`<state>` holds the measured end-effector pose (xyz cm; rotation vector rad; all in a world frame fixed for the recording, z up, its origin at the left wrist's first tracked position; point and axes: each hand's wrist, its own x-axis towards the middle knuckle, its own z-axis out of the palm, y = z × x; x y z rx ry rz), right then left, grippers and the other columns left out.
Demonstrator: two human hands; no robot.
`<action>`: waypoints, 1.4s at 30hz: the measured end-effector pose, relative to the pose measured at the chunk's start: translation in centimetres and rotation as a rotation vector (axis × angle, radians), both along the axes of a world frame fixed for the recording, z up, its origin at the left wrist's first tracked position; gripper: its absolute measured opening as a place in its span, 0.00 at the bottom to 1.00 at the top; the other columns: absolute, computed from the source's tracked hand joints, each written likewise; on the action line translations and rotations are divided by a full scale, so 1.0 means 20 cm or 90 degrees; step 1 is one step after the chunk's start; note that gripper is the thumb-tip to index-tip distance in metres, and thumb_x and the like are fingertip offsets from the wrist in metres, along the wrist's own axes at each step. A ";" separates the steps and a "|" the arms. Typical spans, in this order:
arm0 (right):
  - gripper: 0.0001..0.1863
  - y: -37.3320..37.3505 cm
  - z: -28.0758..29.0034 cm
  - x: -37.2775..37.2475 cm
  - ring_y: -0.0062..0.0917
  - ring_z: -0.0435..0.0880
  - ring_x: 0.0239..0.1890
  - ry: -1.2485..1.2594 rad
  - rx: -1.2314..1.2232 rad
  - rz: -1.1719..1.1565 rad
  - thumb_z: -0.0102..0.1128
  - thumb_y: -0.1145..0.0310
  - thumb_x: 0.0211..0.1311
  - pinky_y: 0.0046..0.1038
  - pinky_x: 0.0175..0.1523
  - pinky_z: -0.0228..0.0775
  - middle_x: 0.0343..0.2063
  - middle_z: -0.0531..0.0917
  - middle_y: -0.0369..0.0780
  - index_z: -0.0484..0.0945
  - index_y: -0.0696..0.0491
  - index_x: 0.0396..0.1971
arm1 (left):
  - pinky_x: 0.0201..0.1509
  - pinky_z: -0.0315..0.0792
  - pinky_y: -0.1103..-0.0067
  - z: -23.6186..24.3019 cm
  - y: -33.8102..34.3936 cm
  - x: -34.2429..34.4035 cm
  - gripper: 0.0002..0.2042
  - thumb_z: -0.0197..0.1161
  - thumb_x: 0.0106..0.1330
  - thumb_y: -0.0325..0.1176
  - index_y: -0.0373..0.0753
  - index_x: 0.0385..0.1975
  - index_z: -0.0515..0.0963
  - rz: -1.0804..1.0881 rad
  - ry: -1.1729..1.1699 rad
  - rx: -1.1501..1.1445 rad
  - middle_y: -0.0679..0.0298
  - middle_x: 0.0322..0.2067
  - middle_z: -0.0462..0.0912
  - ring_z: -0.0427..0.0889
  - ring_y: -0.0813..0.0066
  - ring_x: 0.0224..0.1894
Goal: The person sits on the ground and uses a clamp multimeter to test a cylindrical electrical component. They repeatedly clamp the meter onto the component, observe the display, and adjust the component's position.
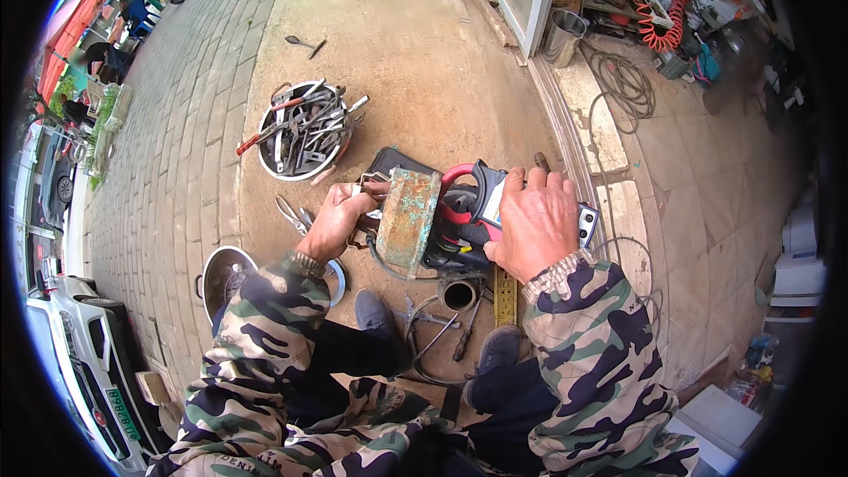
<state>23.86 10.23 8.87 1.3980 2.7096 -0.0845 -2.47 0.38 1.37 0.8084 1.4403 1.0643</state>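
Note:
My right hand (pixel 541 223) grips a clamp meter (pixel 481 199) with a dark and light body and a red jaw. The jaw reaches left toward a rusty metal block (pixel 410 223) with patches of green paint. At the block's left side, my left hand (pixel 334 223) is closed, thumb against fingers, by some bent metal pieces. What exactly it pinches is too small to tell. Below the block and meter are dark parts and a cable, partly hidden. A short metal pipe (pixel 459 295) and a yellow measuring strip (pixel 505 296) sit between my shoes.
A bowl full of hand tools (pixel 340 155) stands ahead on the left. Nearer is a metal pan (pixel 212 278); pliers (pixel 290 212) lie beside my left hand. On the right are a metal bucket (pixel 565 31), a coiled cable (pixel 623 93) and an orange air hose (pixel 658 35). Cars stand at left.

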 end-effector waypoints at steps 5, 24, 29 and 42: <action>0.52 0.06 -0.15 0.07 0.44 0.78 0.52 0.053 -0.115 0.000 0.81 0.54 0.36 0.43 0.60 0.65 0.47 0.78 0.52 0.67 0.60 0.63 | 0.37 0.75 0.84 0.01 -0.03 -0.01 0.21 0.49 0.61 0.26 0.28 0.50 0.81 0.017 -0.002 -0.023 0.66 0.39 0.85 0.80 0.83 0.33; 0.59 0.16 -0.20 0.20 0.47 0.67 0.68 0.094 -0.350 0.001 0.82 0.54 0.39 0.46 0.72 0.56 0.62 0.70 0.53 0.57 0.56 0.71 | 0.42 0.78 0.82 -0.01 0.02 -0.01 0.21 0.48 0.61 0.24 0.27 0.53 0.79 -0.009 -0.040 -0.035 0.60 0.45 0.86 0.82 0.79 0.38; 0.46 0.38 -0.08 0.40 0.45 0.72 0.65 0.180 -0.313 -0.037 0.79 0.60 0.43 0.37 0.69 0.65 0.58 0.74 0.55 0.68 0.63 0.62 | 0.40 0.76 0.84 0.02 -0.03 -0.05 0.21 0.49 0.61 0.25 0.27 0.52 0.79 0.006 -0.004 -0.043 0.62 0.44 0.86 0.81 0.81 0.37; 0.17 -0.25 -1.48 1.40 0.42 0.88 0.34 0.260 -0.426 -0.355 0.73 0.61 0.53 0.38 0.39 0.77 0.28 0.86 0.51 0.82 0.61 0.31 | 0.22 0.62 0.88 0.00 -0.02 0.01 0.18 0.49 0.56 0.23 0.28 0.45 0.80 0.102 0.003 -0.033 0.73 0.26 0.78 0.71 0.88 0.21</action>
